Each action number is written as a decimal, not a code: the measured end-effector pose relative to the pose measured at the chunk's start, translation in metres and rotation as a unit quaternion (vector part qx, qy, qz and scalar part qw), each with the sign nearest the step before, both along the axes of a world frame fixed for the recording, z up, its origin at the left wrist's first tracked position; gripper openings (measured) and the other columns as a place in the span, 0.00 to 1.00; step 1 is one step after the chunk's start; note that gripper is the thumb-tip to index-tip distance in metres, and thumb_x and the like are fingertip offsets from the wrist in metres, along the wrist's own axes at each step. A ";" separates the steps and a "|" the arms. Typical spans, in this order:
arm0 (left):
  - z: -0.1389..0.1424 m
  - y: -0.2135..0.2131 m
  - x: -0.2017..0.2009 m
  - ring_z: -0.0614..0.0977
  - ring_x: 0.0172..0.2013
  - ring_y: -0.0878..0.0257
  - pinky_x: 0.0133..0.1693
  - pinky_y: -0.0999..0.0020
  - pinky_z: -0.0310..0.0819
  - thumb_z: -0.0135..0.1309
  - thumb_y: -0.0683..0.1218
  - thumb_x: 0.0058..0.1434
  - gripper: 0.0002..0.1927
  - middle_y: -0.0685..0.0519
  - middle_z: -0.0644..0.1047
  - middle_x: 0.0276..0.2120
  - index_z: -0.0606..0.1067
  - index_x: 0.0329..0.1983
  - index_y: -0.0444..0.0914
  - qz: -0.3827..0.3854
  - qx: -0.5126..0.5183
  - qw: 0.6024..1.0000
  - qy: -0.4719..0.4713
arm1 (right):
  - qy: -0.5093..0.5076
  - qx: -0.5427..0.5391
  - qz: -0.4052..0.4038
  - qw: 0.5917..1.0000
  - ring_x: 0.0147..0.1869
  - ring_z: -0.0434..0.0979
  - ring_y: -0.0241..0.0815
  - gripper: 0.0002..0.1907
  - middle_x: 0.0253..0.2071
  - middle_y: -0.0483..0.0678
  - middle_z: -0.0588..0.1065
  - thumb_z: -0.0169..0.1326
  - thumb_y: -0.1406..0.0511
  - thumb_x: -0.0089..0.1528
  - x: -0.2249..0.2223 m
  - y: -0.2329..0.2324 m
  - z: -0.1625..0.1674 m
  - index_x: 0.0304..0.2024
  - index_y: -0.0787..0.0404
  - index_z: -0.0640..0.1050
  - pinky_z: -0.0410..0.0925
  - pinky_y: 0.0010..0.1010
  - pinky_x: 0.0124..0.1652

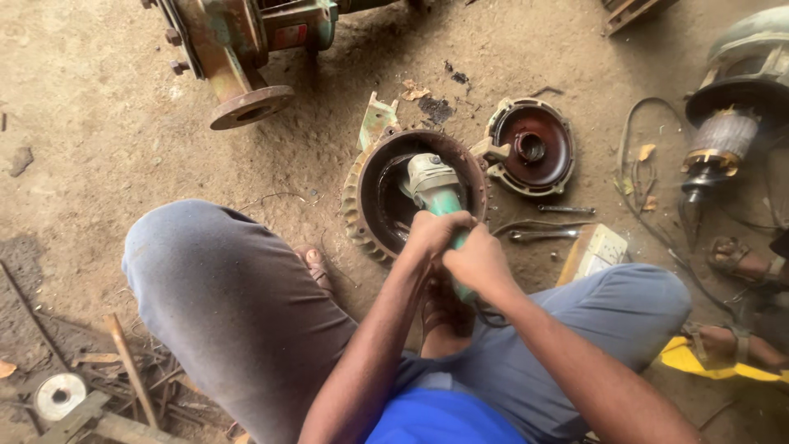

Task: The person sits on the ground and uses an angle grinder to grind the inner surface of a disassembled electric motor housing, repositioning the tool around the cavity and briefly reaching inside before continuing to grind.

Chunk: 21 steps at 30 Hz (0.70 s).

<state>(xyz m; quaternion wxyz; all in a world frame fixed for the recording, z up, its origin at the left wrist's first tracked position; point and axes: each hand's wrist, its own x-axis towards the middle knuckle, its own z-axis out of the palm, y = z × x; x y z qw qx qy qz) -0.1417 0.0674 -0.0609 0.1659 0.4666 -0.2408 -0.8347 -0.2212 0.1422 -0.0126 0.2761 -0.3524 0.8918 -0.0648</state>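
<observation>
Dusty dirt floor (99,123), finned motor housing (362,201), end cover (532,148), wrenches (542,233)

**Open-floor motor repair workshop**

Bare dirt floor (99,123), oily and stained, work done squatting on the ground. Stripped machine parts lie all around: a finned motor housing (370,193), a round end cover (530,148) just beside it, a wound rotor (723,144) at the right edge, a rusty flanged pump body (238,49) at the top. Two spanners (546,222) lie loose in the dirt, with cables and a power socket box (596,251) nearby. Scrap metal and wood pile (107,386) at lower left. A green angle grinder (436,193) is in use.
</observation>
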 end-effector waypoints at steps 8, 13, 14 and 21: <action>0.000 0.001 -0.001 0.82 0.25 0.57 0.27 0.63 0.77 0.66 0.44 0.44 0.19 0.41 0.81 0.28 0.79 0.32 0.22 -0.007 -0.002 1.000 -0.001 | -0.013 0.020 -0.011 1.000 0.55 0.79 0.65 0.38 0.48 0.71 0.77 0.61 0.61 0.49 0.002 -0.001 0.006 0.56 0.77 0.69 0.72 0.45 0.53; -0.002 0.002 -0.002 0.83 0.25 0.56 0.27 0.63 0.78 0.66 0.42 0.45 0.17 0.41 0.81 0.28 0.78 0.32 0.22 0.003 0.015 1.000 0.016 | -0.006 0.025 -0.016 1.000 0.56 0.79 0.65 0.37 0.48 0.71 0.77 0.61 0.60 0.49 0.004 -0.002 0.007 0.56 0.76 0.70 0.72 0.46 0.54; -0.003 0.001 -0.002 0.83 0.25 0.56 0.27 0.63 0.78 0.65 0.42 0.46 0.17 0.41 0.81 0.28 0.78 0.33 0.22 0.005 0.016 1.000 0.019 | -0.010 0.025 -0.020 0.999 0.56 0.79 0.65 0.37 0.48 0.70 0.77 0.61 0.60 0.49 0.004 -0.002 0.008 0.56 0.76 0.70 0.72 0.45 0.54; -0.005 0.001 -0.003 0.83 0.26 0.56 0.28 0.64 0.79 0.65 0.41 0.47 0.17 0.39 0.81 0.29 0.78 0.34 0.22 0.004 0.017 1.000 0.026 | -0.010 0.038 -0.022 0.999 0.56 0.79 0.64 0.36 0.48 0.70 0.78 0.61 0.60 0.50 0.005 -0.004 0.010 0.56 0.75 0.70 0.72 0.46 0.54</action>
